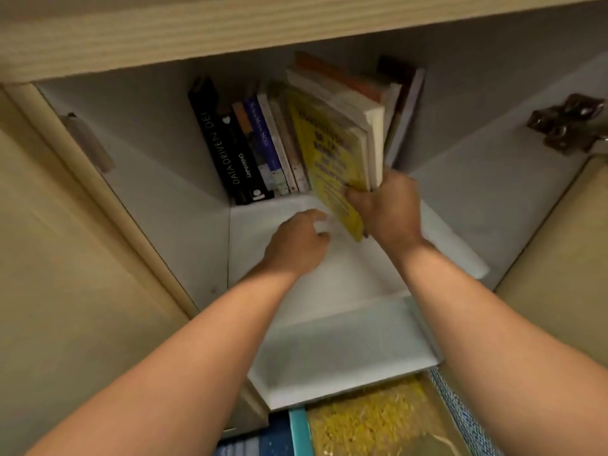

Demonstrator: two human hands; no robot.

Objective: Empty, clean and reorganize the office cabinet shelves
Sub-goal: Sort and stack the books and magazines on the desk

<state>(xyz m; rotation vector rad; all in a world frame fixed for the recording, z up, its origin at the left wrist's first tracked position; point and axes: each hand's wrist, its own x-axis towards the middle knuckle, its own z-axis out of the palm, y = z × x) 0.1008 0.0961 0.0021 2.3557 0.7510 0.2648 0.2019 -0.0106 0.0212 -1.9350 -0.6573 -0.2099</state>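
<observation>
Inside the white cabinet compartment, the right hand (383, 205) grips the lower edge of a tilted bundle of books fronted by a yellow paperback (329, 153), fingers closed around it. The left hand (301, 240) hovers loosely curled and empty just beside the yellow cover, over the white shelf (329, 281). A row of upright dark-spined books (243, 149) stands at the back left.

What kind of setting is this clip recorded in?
Probably an office or study storage cabinet: a white-lined shelf holds upright books, including a black "Data Driven" volume, with a metal door hinge at one side.
</observation>
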